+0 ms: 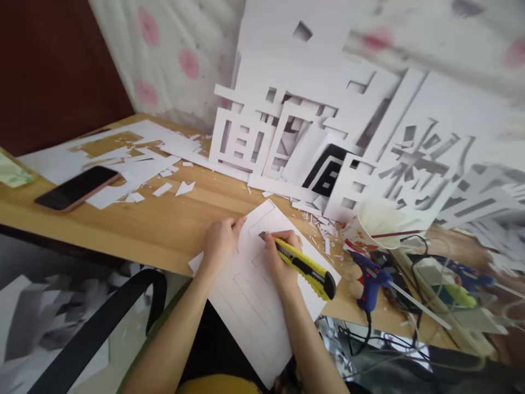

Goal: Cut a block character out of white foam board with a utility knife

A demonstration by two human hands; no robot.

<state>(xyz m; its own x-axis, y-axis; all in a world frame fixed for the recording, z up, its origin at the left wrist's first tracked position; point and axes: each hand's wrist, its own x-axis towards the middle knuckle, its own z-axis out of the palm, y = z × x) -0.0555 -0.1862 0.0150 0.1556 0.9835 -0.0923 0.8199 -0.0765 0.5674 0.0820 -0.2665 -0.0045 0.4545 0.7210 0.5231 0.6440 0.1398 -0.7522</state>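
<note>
A white board [250,295] with thin drawn outlines lies tilted across the table's front edge, its lower part hanging over my lap. My right hand [283,254] is closed round a yellow utility knife [305,265], its blade end at the board's upper part and its black butt pointing right. My left hand [221,241] rests on the board's left side, fingers bent and the thumb side toward the blade. What is under its fingers, apart from the board, is hidden.
Cut-out white letter pieces [241,142] lean along the back wall. A phone [77,187] lies left among paper scraps [164,189]. To the right stand a paper cup [361,232], a blue glue gun [371,279] and tangled cables. A black chair armrest [102,323] is at lower left.
</note>
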